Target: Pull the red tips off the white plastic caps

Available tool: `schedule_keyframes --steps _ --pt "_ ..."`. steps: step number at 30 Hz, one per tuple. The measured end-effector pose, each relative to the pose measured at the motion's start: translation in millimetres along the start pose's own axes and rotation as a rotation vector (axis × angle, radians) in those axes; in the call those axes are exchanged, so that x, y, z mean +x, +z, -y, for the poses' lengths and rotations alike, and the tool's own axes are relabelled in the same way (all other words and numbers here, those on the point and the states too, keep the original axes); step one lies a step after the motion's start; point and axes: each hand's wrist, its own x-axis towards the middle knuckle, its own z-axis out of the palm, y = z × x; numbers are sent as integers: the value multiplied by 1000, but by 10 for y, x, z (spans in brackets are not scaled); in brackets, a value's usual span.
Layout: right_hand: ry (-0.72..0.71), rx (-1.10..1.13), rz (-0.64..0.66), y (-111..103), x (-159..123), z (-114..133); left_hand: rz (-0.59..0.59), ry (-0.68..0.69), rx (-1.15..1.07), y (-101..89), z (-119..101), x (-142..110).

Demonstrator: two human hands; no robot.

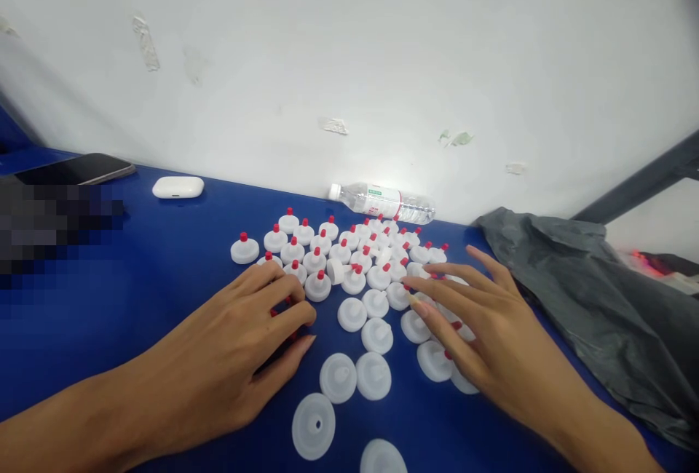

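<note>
Several white plastic caps with red tips [317, 258] stand in a cluster on the blue table [164, 276]. Nearer me lie several white caps without red tips [374, 335]. My left hand [240, 349] rests palm down at the cluster's left edge, fingers curled over some small red pieces that are mostly hidden. My right hand [480, 327] lies flat with fingers spread over several caps on the right.
A clear water bottle [382, 202] lies on its side against the white wall. A white earbud case [178, 187] and a dark phone [81, 167] sit at the back left. A grey plastic bag [590, 298] covers the table's right side.
</note>
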Motion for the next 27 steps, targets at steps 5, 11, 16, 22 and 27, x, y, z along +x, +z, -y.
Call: schedule_keyframes --steps 5,11,16,22,27 --pt "21 59 66 -19 -9 31 -16 5 5 -8 3 7" --pt "0 87 136 6 -16 41 -45 8 -4 -22 -13 19" --pt "-55 84 -94 -49 -6 57 -79 31 -13 -50 -37 -10" --pt "-155 274 -171 -91 26 314 -165 68 15 -54 -131 -22" --pt "-309 395 -12 -143 20 508 -173 107 66 -22 -295 -149"
